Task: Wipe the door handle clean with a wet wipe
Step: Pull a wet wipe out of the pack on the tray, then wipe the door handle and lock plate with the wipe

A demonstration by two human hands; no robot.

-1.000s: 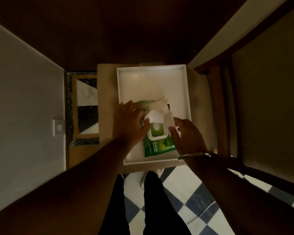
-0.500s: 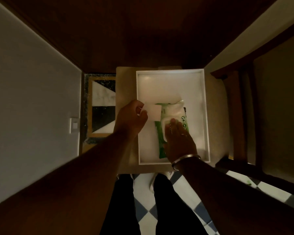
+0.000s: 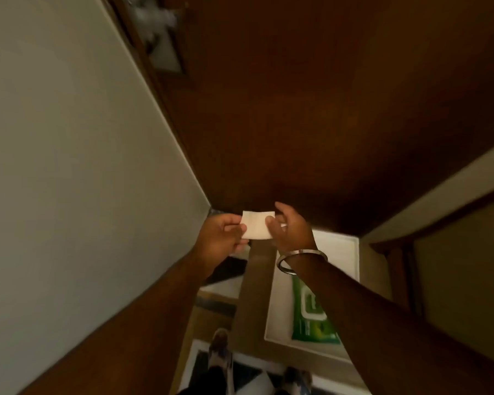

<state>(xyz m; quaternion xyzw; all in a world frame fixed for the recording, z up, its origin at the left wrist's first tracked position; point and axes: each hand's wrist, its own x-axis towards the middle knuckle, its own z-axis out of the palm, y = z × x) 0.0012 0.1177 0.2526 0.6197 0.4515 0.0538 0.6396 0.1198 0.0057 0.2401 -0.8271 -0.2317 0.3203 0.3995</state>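
A folded white wet wipe is held up in front of the dark wooden door, between both hands. My left hand pinches its left edge and my right hand pinches its right edge with thumb and fingers. A blurred metal door handle and plate shows at the top left of the door, far above the hands. The green wet wipe pack lies in a white tray below my right forearm.
A pale wall runs along the left. The tray rests on a brown stool or stand. A wooden chair frame stands on the right. My shoes are on a blue and white checked floor.
The view has tilted up toward the door. My left hand lifted the wipe off the tray, and my right hand left the pack and took the wipe's other edge.
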